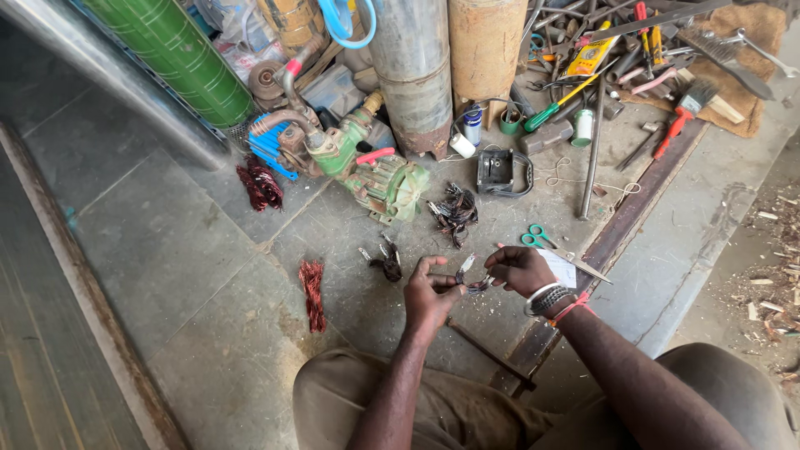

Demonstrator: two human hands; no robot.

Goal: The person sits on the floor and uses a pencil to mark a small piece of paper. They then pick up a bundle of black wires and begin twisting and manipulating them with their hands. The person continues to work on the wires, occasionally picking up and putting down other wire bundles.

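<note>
- Knees [433, 408] of mine, in khaki trousers, fill the bottom of the view at 6 o'clock; my forearms go up from them toward the middle.
- At 9 o'clock from my hands a red-brown bundle of copper wire [313, 293] lies on the stone floor [158, 250], well apart from my grip; a second dark red bundle [260, 185] lies farther, about 10 o'clock.
- Near my left hand, at 11 o'clock, sits a small dark clump of scraps [387, 263], not touched.
- My left hand [428, 293] pinches with thumb and first fingers the left end of a small metal strip piece [472, 279]; the grip is narrow and closed on it.
- The piece lies between both hands, its long axis about from 8 to 2 o'clock, one pale tip pointing up. Both hands are equally near, touching it.
- My right hand [521, 268], with bracelets on the wrist, closes its fingertips on the right end of the same piece. A white paper slip [560, 268] shows behind this wrist.
- At 12 o'clock stand a pile of dark strips [454, 212] and a green pump [375, 171]; green scissors [537, 237] lie at 1 o'clock.
- What exactly the piece is, I cannot tell: it is small, dark and half covered by my fingers.
</note>
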